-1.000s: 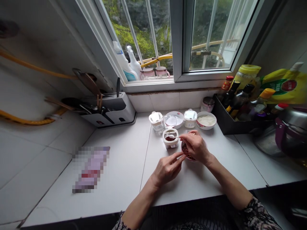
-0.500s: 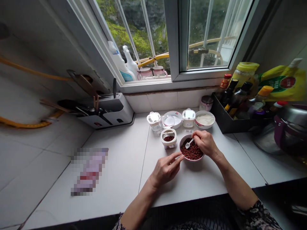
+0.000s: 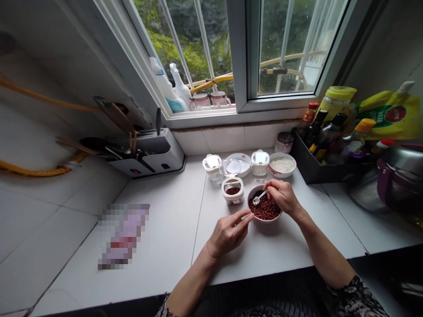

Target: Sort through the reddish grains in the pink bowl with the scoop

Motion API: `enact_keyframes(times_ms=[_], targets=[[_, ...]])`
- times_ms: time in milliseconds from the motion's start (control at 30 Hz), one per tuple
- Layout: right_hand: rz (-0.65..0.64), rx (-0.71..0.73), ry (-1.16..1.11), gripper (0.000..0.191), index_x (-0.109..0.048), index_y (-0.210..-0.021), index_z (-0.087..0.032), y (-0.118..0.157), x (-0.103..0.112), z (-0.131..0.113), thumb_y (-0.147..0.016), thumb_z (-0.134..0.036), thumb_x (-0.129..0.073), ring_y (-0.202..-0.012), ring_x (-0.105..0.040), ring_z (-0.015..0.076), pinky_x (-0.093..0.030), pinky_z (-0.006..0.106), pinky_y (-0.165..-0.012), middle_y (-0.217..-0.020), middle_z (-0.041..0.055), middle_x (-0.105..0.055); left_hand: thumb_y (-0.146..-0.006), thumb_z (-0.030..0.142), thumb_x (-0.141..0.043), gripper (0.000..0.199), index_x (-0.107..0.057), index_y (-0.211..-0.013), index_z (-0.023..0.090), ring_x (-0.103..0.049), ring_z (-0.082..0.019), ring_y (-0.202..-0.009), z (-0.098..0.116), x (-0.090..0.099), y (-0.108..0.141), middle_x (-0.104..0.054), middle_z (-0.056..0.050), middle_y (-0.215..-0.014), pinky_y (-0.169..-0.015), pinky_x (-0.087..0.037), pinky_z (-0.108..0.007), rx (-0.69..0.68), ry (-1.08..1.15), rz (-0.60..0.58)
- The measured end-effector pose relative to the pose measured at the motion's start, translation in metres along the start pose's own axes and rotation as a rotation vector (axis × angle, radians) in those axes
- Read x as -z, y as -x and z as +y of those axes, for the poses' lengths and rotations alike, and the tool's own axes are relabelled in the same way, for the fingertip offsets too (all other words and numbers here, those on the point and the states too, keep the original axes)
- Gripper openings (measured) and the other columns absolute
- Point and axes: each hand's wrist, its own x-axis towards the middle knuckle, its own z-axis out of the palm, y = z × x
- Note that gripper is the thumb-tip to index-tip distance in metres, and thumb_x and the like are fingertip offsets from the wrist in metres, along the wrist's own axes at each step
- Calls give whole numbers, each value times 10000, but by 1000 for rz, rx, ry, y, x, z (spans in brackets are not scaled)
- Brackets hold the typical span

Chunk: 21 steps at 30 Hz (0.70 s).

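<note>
My right hand pinches the handle of a small white spoon, whose scoop is over the left part of a pink-rimmed bowl. Dark red grains, which look like Sichuan peppercorns, fill much of that bowl. With its fingertips, my left hand holds the bowl's left front rim; its thumb is mostly hidden. Just left of the bowl stands a small seasoning jar with its clear lid raised and similar red grains inside.
Behind are two lidded jars, a bowl of white granules and a bowl of off-white powder. A black box of bottles and a metal pot stand right. A utensil holder is at back left.
The spoon's scoop has shifted slightly left in the bowl, with my right hand hardly moving. My left hand stays at the rim.
</note>
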Motion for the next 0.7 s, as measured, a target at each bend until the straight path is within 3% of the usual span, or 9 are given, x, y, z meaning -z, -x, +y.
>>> enact_keyframes(times_ms=[433,700], targets=[[5,-207,-323,164,-630,-696,-176,-4,1,0,-716,-287,-511,-424,-480,108,-400,226,-451,-481,-27,-572,-951,99,-475,409,-542,-1345,184,-722,-169,-914,1,0,-2,-704,-131,-1114,-718,-606,-241,-8,5,10],[51,-229,-396,184,-644,-703,-163,-5,2,2,-707,-318,-546,-429,-489,101,-413,224,-451,-489,-21,-581,-947,100,-472,393,-554,-1323,178,-719,-168,-921,0,-1,0,-703,-134,-1116,-730,-605,-241,-7,7,7]])
